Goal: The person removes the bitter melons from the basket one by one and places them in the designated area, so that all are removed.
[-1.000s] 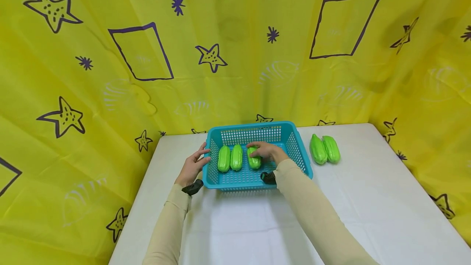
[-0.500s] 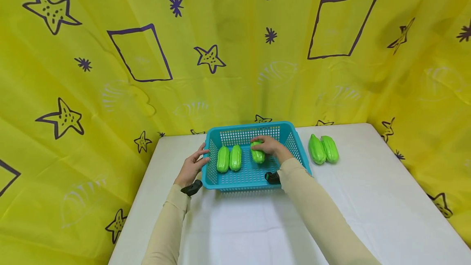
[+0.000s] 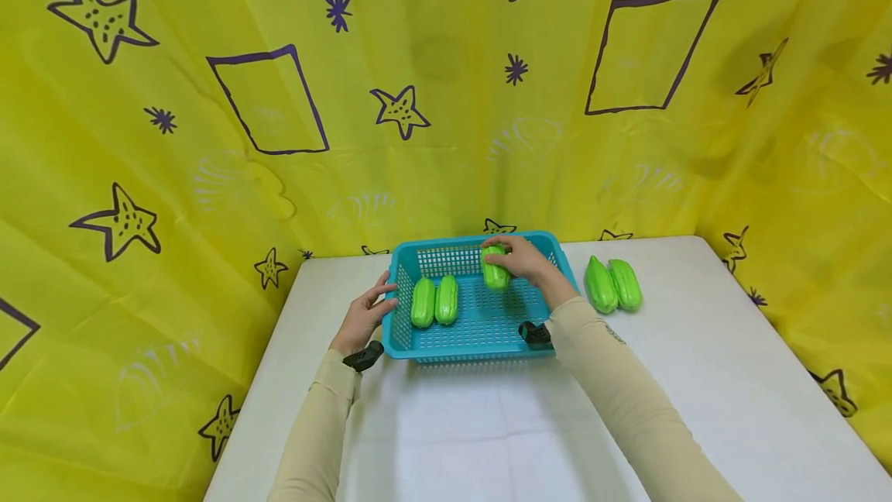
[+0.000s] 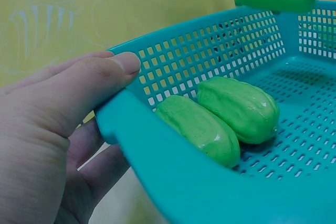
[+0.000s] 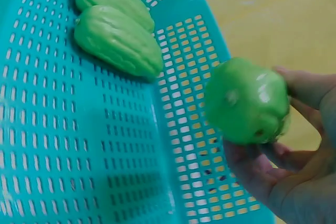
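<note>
A teal perforated basket stands on the table, and my left hand holds its left rim. In the left wrist view the thumb lies on top of that rim, with fingers below it on the outside. My right hand grips a plump, ridged green vegetable, raised above the basket floor near the back wall. Its blunt end faces the right wrist camera. Two similar green vegetables lie side by side inside the basket, toward its left.
Two more green vegetables, one with a pointed tip and one blunter, lie on the white tablecloth right of the basket. A yellow curtain with starfish prints hangs behind and at both sides.
My right hand has lifted the green vegetable from the basket floor and carried it backward and slightly right. My left hand stays at the rim.
</note>
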Demonstrator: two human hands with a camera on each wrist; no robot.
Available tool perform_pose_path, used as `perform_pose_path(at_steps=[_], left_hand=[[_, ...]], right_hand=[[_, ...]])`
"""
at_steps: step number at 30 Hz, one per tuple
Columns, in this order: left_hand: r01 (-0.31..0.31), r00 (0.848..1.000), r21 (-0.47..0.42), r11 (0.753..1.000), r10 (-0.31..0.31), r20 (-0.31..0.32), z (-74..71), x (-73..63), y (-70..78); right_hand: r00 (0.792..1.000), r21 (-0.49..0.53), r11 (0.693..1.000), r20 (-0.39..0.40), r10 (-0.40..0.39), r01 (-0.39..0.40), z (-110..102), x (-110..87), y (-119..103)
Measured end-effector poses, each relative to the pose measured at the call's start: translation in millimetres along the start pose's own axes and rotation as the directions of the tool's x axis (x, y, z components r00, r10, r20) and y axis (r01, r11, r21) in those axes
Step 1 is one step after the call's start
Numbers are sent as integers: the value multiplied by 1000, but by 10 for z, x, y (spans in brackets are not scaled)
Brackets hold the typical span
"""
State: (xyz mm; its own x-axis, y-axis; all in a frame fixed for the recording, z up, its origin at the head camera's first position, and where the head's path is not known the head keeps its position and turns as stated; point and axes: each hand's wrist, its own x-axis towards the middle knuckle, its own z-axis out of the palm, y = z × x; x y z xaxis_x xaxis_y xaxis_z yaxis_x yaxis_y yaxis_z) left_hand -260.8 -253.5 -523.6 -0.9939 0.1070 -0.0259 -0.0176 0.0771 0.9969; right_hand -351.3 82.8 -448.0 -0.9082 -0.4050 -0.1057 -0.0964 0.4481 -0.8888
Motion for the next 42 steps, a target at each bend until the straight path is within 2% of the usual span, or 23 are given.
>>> perform_pose_path(at_steps=[5, 8, 12, 15, 20, 22, 26, 28, 35, 38, 42], left_hand=[[-4, 1000, -1, 1000, 4, 1, 0, 22, -11], [-5, 1000, -1, 1000, 5, 4, -4, 21, -11], [4, 1000, 6, 1000, -4, -1, 0, 12, 1], [4, 1000, 17, 1000, -4, -3, -3, 14, 5], [3, 1000, 11, 1000, -3, 0, -3, 14, 2], [8, 1000, 9, 1000, -8, 1, 2, 12, 0], [11, 1000, 23, 1000, -11, -4, 12, 8, 5], [15, 1000, 26, 1000, -15, -11, 15, 8, 11], [21, 1000, 26, 999, -20, -22, 15, 8, 11], [8, 1000, 22, 1000, -7, -14, 14, 1, 18], [-11, 1000, 35, 999, 11, -4, 14, -8, 28]], right_hand=[[998, 84, 996, -66, 16, -11, -118, -85, -75], [997, 158, 987, -68, 44, -33, -190, -153, -130], [998, 179, 983, -47, 42, -33, -288, -259, -190], [998, 137, 991, -61, 2, 6, -353, -330, -201], [989, -50, 994, -111, -102, 97, -447, -436, -163], [983, -125, 986, -130, -129, 113, -483, -484, -139], [975, -208, 972, -170, -141, 105, -565, -586, -85], [974, -216, 972, -182, -138, 97, -609, -640, -46], [979, -65, 995, -188, -82, 71, -781, -833, 112], [970, -52, 998, -236, -51, 40, -879, -906, 196], [946, -52, 998, -323, 2, -20, -1030, -988, 340]])
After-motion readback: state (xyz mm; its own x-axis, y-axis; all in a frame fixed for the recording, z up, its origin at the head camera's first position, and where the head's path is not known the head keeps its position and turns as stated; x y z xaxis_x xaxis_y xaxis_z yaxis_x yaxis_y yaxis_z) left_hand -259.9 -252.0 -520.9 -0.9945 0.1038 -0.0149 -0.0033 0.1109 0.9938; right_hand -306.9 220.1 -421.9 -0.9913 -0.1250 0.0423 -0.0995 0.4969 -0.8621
